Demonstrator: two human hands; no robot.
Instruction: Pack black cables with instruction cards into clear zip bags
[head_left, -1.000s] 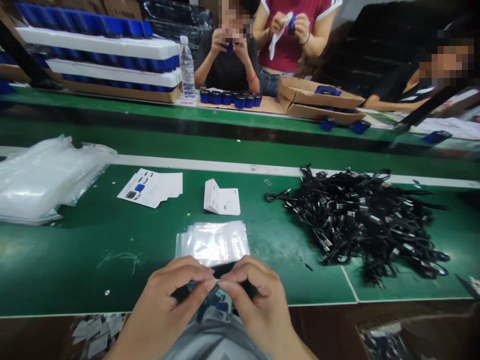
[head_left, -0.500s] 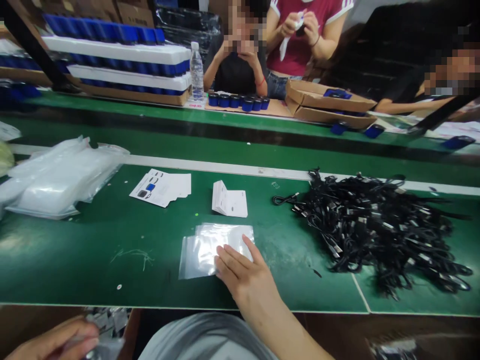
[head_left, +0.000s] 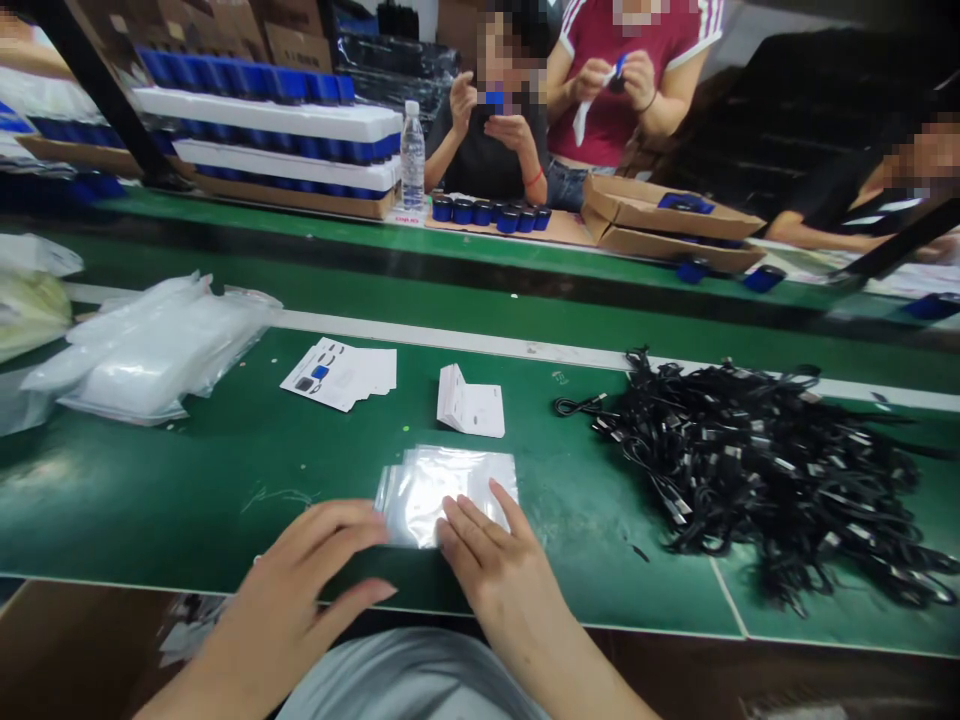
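Observation:
Clear plastic bags (head_left: 427, 490) lie in a small overlapping stack on the green table. My right hand (head_left: 491, 560) rests on the stack's right part, fingers stretched out. At the left edge of the bags is my left hand (head_left: 315, 570), fingers apart and holding nothing. Behind the bags stands a folded white leaflet pile (head_left: 480, 408). Printed white cards (head_left: 341, 373) are fanned out to its left. On the right lies a large tangled heap of black cables (head_left: 750, 460), with one coiled cable (head_left: 579, 405) at its left side.
Packs of plastic bags (head_left: 150, 350) lie at the left. Across the table are a water bottle (head_left: 412, 160), trays of blue items (head_left: 270, 110), cardboard trays (head_left: 667, 225) and several people. An open box (head_left: 82, 640) sits below the front edge.
My left hand has come up from below the table's edge to the bags, and the small bag it held is gone from it. My right hand stays on the stack. The view has shifted slightly left.

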